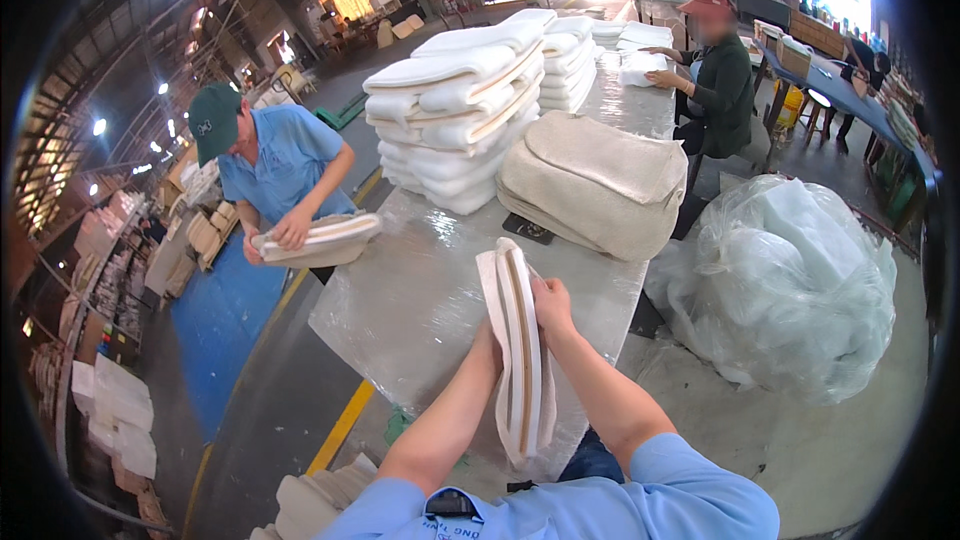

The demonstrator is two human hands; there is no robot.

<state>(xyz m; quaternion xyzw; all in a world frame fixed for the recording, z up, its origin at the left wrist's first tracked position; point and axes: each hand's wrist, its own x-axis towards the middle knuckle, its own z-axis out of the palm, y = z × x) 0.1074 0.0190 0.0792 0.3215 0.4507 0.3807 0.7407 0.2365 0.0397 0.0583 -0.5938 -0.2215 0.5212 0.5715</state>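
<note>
Head view, the only one. We see the cushion [517,350] between the person's two hands, stood on its narrow side above the near end of the table [415,275], long axis running away from the body. Beige cloth outside, white layers showing along the upward edge, a tan strip running lengthwise between them. Whether its lower side touches the table, we can't tell.

Right hand [549,302]: fingers curled in against the cushion's right side toward the far end, closed on it as far as we see; fingertips hidden. Left hand [486,342]: against the left side, mostly behind the cushion; how far its fingers are open, and whether they pinch or just press, we can't tell.

Step in hand, our judgement: steadying and squaring the cushion. To do it well, we'd match pressure on both sides, since it looks soft and could bow; the near end hangs unsupported and may sag, so we'd shift one hand nearer. We'd hold the tan strip straight and centred, smoothing cloth evenly along the white layers so nothing bunches.

Around it: beige pile [600,185] on the table just beyond, white pad stack [455,105] behind that, plastic bag [790,290] to the right. Co-worker [285,155] at left holds a similar piece [325,240].
</note>
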